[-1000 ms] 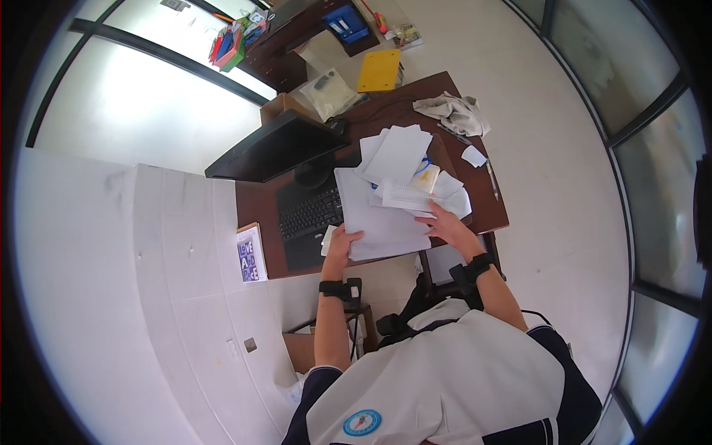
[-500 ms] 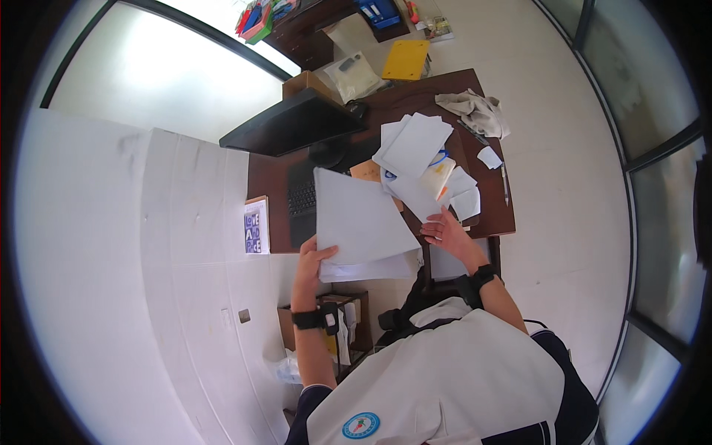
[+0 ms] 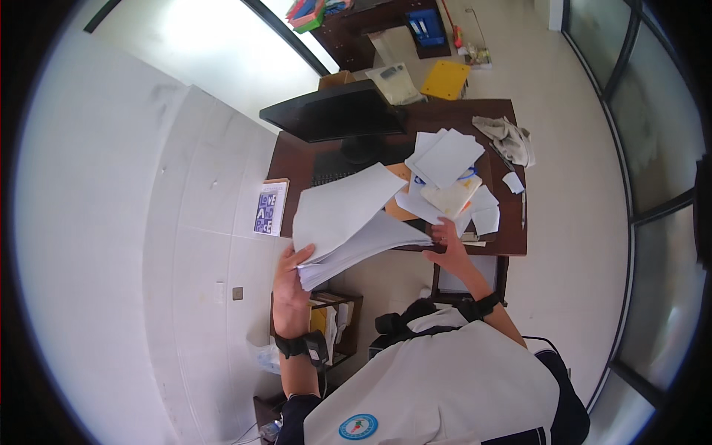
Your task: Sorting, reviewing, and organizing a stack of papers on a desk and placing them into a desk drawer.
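My left hand is closed on the left end of a thick stack of white paper, thumb on top. The stack is held over the front edge of the desk, and its upper sheets fan up and away from the lower ones. Beside the stack's right corner is my right hand, thumb and fingers apart; whether a fingertip touches the paper is unclear. Just beyond it on the desk lies a loose pile of white sheets with a cream-coloured packet among them.
The brown desk carries a black monitor, a partly hidden keyboard and a crumpled beige cloth. A printed booklet stands at its left edge. Below are an open drawer and a shelf. Behind lies a yellow folder.
My left hand has moved left and down with the stack, whose sheets have spread apart. The right hand's thumb and fingers are wider apart. The whole view has shifted.
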A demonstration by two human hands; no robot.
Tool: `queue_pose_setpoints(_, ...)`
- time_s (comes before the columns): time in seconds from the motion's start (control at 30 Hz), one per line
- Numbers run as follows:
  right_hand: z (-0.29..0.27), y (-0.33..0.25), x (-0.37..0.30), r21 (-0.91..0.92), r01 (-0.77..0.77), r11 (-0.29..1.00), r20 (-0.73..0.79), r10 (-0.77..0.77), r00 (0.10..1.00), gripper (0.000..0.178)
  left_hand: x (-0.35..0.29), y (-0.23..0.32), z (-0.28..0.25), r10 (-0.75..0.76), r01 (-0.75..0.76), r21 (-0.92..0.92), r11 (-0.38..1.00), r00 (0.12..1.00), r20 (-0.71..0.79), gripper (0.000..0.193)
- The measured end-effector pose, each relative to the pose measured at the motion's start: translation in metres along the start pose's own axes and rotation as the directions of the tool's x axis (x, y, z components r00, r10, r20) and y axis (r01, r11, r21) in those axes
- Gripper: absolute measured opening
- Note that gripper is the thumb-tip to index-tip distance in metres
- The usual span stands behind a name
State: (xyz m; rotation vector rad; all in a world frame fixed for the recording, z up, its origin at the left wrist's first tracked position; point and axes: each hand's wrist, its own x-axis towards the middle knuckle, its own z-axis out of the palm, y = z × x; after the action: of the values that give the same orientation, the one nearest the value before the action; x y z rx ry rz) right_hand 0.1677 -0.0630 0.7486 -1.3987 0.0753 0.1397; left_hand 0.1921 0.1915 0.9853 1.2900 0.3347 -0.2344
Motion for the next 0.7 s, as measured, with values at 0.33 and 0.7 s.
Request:
queue_pose_setpoints(0.33,0.021,-0.129,0.042,-0.421,0.586,0.692,0.028,-0.636,0.771,0.095,-0.010,0.010,0.001,-0.005,0.038,-0.101,0.994,0.952,0.306,0.039)
queue_pose_setpoints(0.7,0.048,-0.226,-0.029,-0.380,0.644,0.663,0.045,-0.683,0.729,0.072,-0.056,0.040,-0.025,-0.100,0.167,-0.089,0.982,0.857,0.505,0.049)
